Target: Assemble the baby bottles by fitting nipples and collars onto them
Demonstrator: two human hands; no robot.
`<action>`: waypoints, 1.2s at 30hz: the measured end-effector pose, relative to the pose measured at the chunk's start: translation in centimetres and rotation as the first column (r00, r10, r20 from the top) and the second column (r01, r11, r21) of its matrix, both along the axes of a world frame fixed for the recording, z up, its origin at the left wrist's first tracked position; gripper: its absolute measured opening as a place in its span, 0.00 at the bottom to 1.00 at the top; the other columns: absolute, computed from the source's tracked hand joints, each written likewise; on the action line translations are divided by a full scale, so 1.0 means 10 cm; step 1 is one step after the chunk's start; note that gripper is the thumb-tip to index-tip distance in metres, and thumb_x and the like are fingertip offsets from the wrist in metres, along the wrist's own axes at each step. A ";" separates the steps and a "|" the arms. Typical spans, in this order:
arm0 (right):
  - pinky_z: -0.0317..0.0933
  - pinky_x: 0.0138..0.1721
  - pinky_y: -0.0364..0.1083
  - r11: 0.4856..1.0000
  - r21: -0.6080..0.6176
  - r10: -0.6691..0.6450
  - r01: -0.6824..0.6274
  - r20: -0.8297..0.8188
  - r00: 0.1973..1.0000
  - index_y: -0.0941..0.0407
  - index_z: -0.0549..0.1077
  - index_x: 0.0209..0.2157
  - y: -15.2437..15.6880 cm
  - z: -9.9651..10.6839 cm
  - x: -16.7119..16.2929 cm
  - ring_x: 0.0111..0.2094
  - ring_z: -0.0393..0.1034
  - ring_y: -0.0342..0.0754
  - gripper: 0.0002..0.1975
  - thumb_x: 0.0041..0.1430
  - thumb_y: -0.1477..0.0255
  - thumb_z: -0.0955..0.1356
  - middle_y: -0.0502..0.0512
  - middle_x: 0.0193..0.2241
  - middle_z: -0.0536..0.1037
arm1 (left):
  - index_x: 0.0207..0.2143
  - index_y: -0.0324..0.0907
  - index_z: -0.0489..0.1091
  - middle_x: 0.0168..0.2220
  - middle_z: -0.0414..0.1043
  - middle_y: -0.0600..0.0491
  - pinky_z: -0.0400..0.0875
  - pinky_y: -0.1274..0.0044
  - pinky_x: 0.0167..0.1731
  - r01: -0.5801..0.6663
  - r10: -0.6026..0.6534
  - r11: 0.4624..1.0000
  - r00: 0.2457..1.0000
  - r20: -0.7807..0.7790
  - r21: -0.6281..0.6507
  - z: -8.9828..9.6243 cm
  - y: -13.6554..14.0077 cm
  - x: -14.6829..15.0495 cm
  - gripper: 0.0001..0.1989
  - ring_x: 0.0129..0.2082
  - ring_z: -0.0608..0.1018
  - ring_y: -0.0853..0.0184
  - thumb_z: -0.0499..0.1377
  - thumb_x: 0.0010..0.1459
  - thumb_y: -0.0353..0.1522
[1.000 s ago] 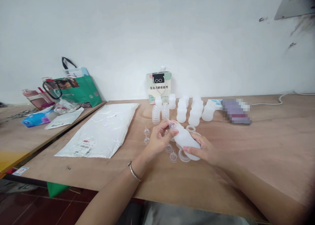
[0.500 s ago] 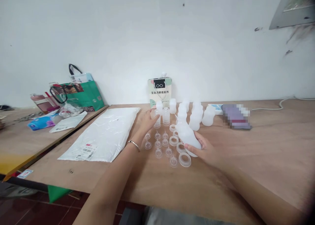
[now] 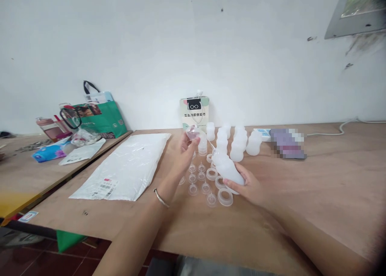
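My right hand [image 3: 247, 184] is wrapped round the body of a frosted white baby bottle [image 3: 229, 172], which leans to the left with a thin tip at its top. A clear dome-shaped bottle cap [image 3: 191, 132] is pinched in the raised fingers of my left hand [image 3: 187, 150]. Just behind that hand stands a stack of clear caps [image 3: 202, 144]. Below lie several clear nipples [image 3: 193, 178] in rows. Several translucent screw rings [image 3: 225, 197] lie beside them, the rearmost partly hidden by the held bottle.
More frosted bottles [image 3: 239, 143] stand in rows behind my right hand. A paper bag [image 3: 194, 115] is against the wall. To the left lie a white plastic mailer [image 3: 120, 167] and a green bag [image 3: 111, 121]. A purple package [image 3: 285, 145] and white cable [image 3: 342, 127] are at right.
My left hand has taken a clear cap from the left stack and drawn it up and slightly nearer. My right hand still grips the bottle, almost unmoved.
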State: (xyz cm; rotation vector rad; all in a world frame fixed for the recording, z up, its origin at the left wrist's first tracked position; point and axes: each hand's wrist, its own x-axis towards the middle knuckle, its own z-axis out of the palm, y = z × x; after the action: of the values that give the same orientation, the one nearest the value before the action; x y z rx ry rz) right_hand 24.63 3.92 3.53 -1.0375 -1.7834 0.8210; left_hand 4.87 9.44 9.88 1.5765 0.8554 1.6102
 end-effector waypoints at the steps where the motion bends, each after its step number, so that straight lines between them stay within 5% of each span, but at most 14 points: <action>1: 0.67 0.39 0.49 1.000 0.006 -0.002 0.002 0.009 1.000 0.54 0.64 0.50 0.00 0.00 0.00 0.43 0.69 0.53 0.25 0.51 0.61 0.67 0.56 0.45 0.73 | 0.52 0.48 0.60 0.49 0.65 0.51 0.58 0.73 0.51 0.082 -0.084 0.996 0.996 0.031 0.038 0.01 -0.11 0.06 0.21 0.51 0.66 0.64 0.55 0.56 0.38; 6: 0.67 0.36 0.48 1.000 0.010 -0.020 0.020 0.031 0.999 0.55 0.64 0.50 -0.02 0.02 -0.01 0.41 0.69 0.52 0.25 0.51 0.61 0.67 0.56 0.42 0.74 | 0.56 0.50 0.55 0.47 0.67 0.50 0.63 0.71 0.47 0.248 -0.250 0.968 0.966 0.069 0.029 -0.12 -0.36 0.23 0.28 0.46 0.70 0.62 0.59 0.53 0.37; 9: 0.66 0.36 0.47 1.000 0.002 -0.003 0.003 0.025 1.000 0.54 0.63 0.50 -0.04 0.03 -0.02 0.40 0.69 0.51 0.25 0.51 0.62 0.67 0.55 0.41 0.74 | 0.55 0.50 0.57 0.51 0.64 0.49 0.62 0.68 0.49 0.260 -0.257 0.963 0.965 -0.047 0.070 -0.22 -0.34 0.22 0.26 0.49 0.68 0.60 0.58 0.54 0.38; 13: 0.65 0.34 0.46 1.000 0.003 0.008 -0.008 0.040 0.999 0.53 0.64 0.48 -0.07 0.05 -0.04 0.39 0.69 0.51 0.22 0.52 0.62 0.66 0.54 0.40 0.74 | 0.56 0.48 0.54 0.57 0.56 0.48 0.57 0.64 0.53 0.211 -0.114 0.935 0.939 -0.324 0.285 -0.26 -0.33 0.20 0.32 0.55 0.61 0.57 0.62 0.49 0.37; 17: 0.64 0.31 0.44 0.999 0.010 0.035 -0.036 0.037 0.999 0.53 0.66 0.42 -0.13 0.08 -0.08 0.32 0.69 0.48 0.15 0.54 0.62 0.65 0.51 0.33 0.74 | 0.55 0.47 0.52 0.55 0.57 0.47 0.58 0.64 0.53 0.111 0.037 0.905 0.942 -0.335 0.411 -0.28 -0.36 0.22 0.39 0.54 0.62 0.57 0.66 0.42 0.37; 29: 0.64 0.32 0.44 0.994 0.090 0.063 -0.067 0.044 0.997 0.54 0.66 0.41 -0.13 0.07 -0.13 0.32 0.68 0.47 0.13 0.54 0.65 0.65 0.51 0.32 0.73 | 0.56 0.47 0.49 0.57 0.55 0.46 0.58 0.62 0.55 0.157 -0.046 0.937 0.941 -0.335 0.312 -0.33 -0.40 0.21 0.38 0.56 0.62 0.57 0.64 0.46 0.36; 33: 0.64 0.35 0.46 0.990 0.104 -0.097 0.095 0.012 0.995 0.53 0.64 0.44 -0.02 0.02 -0.04 0.35 0.69 0.49 0.18 0.52 0.64 0.66 0.53 0.36 0.73 | 0.61 0.50 0.39 0.63 0.42 0.46 0.53 0.60 0.57 0.241 -0.118 0.915 0.926 -0.359 0.323 -0.32 -0.34 0.19 0.43 0.61 0.53 0.54 0.61 0.49 0.42; 36: 0.64 0.38 0.50 0.924 0.140 -0.344 0.357 -0.105 0.933 0.53 0.63 0.47 0.20 -0.05 0.20 0.40 0.68 0.52 0.21 0.51 0.62 0.66 0.56 0.41 0.72 | 0.61 0.51 0.37 0.64 0.35 0.47 0.55 0.59 0.56 0.213 -0.079 0.916 0.926 -0.369 0.340 -0.32 -0.32 0.14 0.37 0.61 0.51 0.54 0.54 0.55 0.44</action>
State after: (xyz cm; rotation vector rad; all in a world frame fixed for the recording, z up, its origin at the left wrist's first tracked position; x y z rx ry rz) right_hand 26.62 5.95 3.07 -1.1588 -1.5081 0.4841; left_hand 6.29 6.24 6.70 2.1923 0.6016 1.4652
